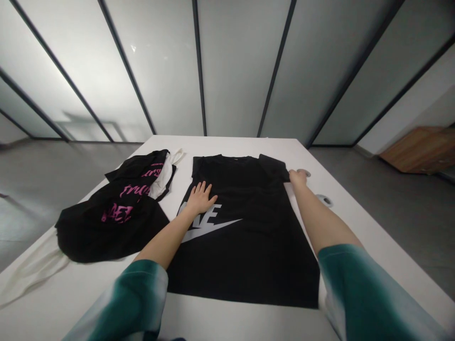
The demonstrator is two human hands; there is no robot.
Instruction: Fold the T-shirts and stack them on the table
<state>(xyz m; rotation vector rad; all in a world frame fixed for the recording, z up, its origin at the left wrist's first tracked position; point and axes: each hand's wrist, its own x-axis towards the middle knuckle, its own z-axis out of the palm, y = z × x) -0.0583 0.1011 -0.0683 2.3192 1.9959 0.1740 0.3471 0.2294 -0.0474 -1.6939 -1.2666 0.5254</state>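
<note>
A black T-shirt [249, 255] with a pale grey printed logo lies spread on the white table [227, 319], its collar toward the far side. My left hand [201, 199] rests flat on the upper left of the shirt, fingers spread, just above the print. At the far right, my right hand [297, 177] is closed on the end of the shirt's right sleeve. The left sleeve looks folded in against the body. Part of the lettering is hidden beneath my left hand and forearm.
To the left lies a black garment [106, 232] with pink lettering and white sleeves, one hanging toward the table's near left edge. Two round grommets [324, 201] are set along the right side of the tabletop. Frosted glass panels [234, 71] stand behind; a wooden piece [419, 149] is at far right.
</note>
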